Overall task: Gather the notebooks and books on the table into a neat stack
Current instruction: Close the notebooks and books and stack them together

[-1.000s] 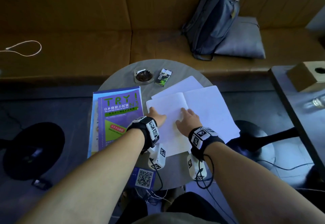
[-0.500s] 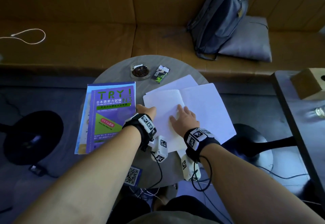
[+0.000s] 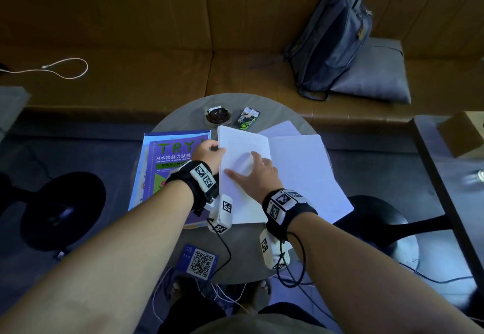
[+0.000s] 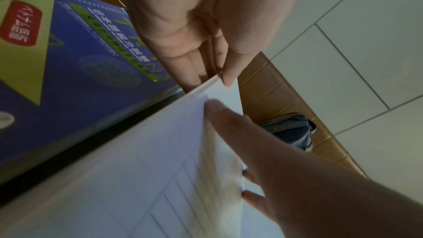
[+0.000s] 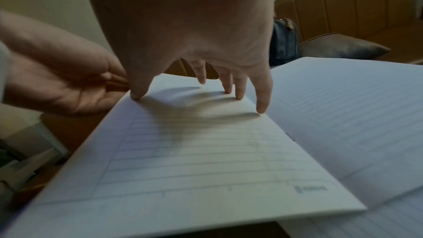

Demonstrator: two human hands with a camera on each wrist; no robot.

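- Since a moment ago the left half of the open notebook (image 3: 245, 150) has come up off the table (image 3: 183, 113); it lay flat then and now tilts toward its spine, as if being closed.
- The left hand (image 3: 208, 154) pinches that half's outer edge between thumb and fingers, at the page's far left corner.
- The right hand (image 3: 258, 173) is spread wide, fingertips (image 5: 238, 95) pressing down on the lifted page.
- The notebook sits at the table's right side, its right half flat and overhanging the right edge; another white notebook (image 3: 282, 129) peeks out beneath at the far edge.
- The purple book (image 3: 170, 166) lies along the left edge, on top of a pale blue book (image 3: 138, 176).
- To close it cleanly, I'd slide the right hand out toward the spine before the page folds over, and keep the left's pinch light so the sheets don't crease.
- Then square the closed notebook with the one beneath.
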